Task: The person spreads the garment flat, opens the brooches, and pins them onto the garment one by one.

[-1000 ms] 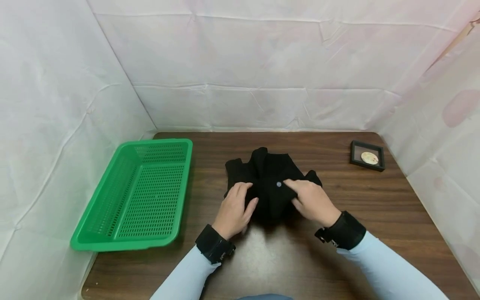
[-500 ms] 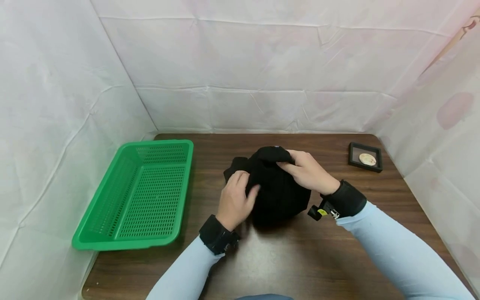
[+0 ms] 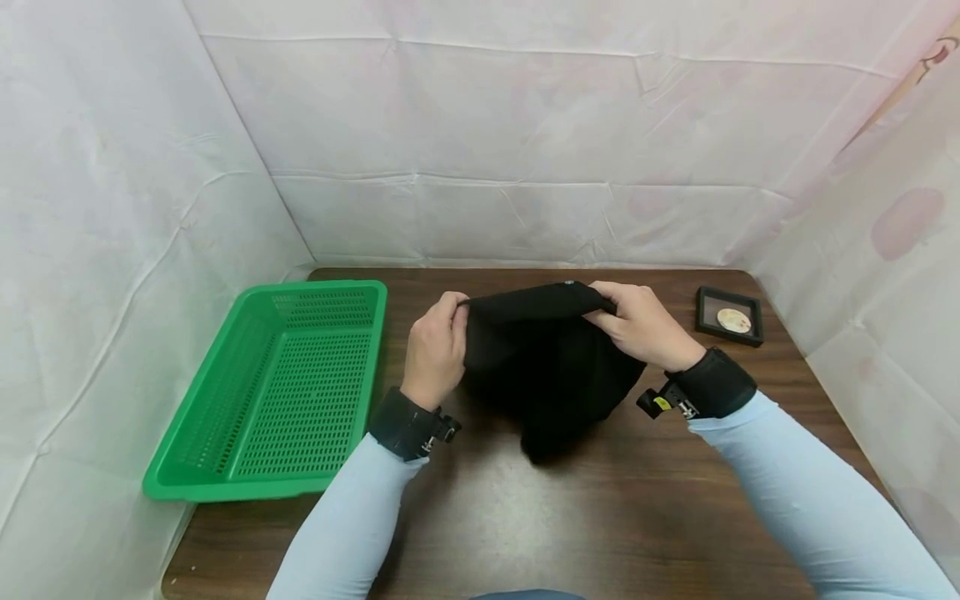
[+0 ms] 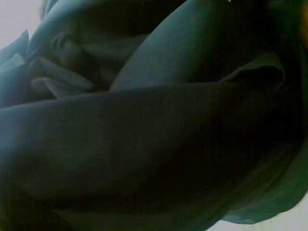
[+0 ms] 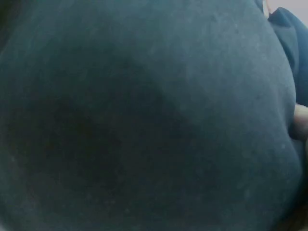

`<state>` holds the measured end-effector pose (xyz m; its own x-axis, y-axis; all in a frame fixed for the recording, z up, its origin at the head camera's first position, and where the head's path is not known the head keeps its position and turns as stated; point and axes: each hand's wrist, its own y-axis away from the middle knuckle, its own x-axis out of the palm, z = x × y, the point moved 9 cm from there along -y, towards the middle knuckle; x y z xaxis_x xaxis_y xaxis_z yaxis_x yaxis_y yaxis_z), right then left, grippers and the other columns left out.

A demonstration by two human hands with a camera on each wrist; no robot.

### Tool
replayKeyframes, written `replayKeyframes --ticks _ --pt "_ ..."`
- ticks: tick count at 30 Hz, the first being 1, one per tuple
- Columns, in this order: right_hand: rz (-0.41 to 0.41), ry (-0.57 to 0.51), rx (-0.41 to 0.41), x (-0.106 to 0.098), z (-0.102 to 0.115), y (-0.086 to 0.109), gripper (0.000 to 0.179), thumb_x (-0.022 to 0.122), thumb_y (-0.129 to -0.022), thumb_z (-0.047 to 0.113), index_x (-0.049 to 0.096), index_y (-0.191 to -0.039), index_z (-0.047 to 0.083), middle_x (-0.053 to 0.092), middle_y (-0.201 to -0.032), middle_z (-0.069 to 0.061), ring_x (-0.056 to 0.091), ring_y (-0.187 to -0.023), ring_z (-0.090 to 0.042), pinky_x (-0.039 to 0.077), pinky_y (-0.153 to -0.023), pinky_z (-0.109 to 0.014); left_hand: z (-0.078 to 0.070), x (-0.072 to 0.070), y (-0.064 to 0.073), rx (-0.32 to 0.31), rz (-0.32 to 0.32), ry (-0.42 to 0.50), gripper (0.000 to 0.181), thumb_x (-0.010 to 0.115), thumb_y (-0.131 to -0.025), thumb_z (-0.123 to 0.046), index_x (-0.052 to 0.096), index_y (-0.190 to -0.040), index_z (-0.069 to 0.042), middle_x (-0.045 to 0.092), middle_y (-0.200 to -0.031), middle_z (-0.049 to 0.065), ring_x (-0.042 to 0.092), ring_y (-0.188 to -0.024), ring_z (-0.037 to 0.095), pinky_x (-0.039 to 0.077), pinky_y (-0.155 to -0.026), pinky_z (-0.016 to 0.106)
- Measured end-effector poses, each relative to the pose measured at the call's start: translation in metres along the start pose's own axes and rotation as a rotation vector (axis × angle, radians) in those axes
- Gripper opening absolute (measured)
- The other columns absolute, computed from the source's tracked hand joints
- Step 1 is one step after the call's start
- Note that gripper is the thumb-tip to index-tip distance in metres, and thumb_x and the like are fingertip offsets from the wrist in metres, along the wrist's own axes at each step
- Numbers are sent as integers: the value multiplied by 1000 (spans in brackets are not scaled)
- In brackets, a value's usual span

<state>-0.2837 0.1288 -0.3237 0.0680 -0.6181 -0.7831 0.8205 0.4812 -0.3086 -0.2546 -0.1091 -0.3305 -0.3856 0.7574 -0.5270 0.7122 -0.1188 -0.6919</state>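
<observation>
A black garment (image 3: 540,358) with a small round button (image 3: 568,283) on its upper edge hangs in folds between both hands. My left hand (image 3: 437,346) pinches that edge at its left end, thumb against the cloth. Farther right, near the button, my right hand (image 3: 641,325) grips the same edge between thumb and fingers. Dark folded cloth (image 4: 144,134) fills most of the left wrist view. In the right wrist view the cloth (image 5: 144,120) covers nearly everything, with a bit of a finger (image 5: 301,118) at the right side. The garment's lower part bunches low over the table.
A green plastic basket (image 3: 365,400) with slotted walls stands left on the brown wooden table (image 3: 495,517). At the back right lies a small black frame (image 3: 705,317) with a pale oval piece in it. White sheeting (image 3: 480,117) encloses the table's back and sides.
Both hands have taken hold of the garment's edge and raised it, spreading it between them. The left hand moved left and away from me; the right hand first lifted the buttoned part, then shifted right.
</observation>
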Motion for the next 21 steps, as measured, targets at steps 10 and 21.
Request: replayKeyframes --ticks 10,21 --pt "-23 93 -127 -21 -6 0 30 69 -88 6 67 -116 16 68 -105 1 50 -62 -7 36 -61 -27 -3 1 -16 77 39 -7 17 45 -102 -12 60 -104 -3 64 -84 9 52 -64 16 45 -57 31" --pt "-73 231 -232 -34 -10 -2 51 60 -81 -18 64 -125 8 66 -118 -10 64 -101 -26 49 -78 -39 -9 -2 -33 151 47 -21 18 51 -101 -17 65 -99 -4 65 -83 7 54 -65 15 45 -58 28"
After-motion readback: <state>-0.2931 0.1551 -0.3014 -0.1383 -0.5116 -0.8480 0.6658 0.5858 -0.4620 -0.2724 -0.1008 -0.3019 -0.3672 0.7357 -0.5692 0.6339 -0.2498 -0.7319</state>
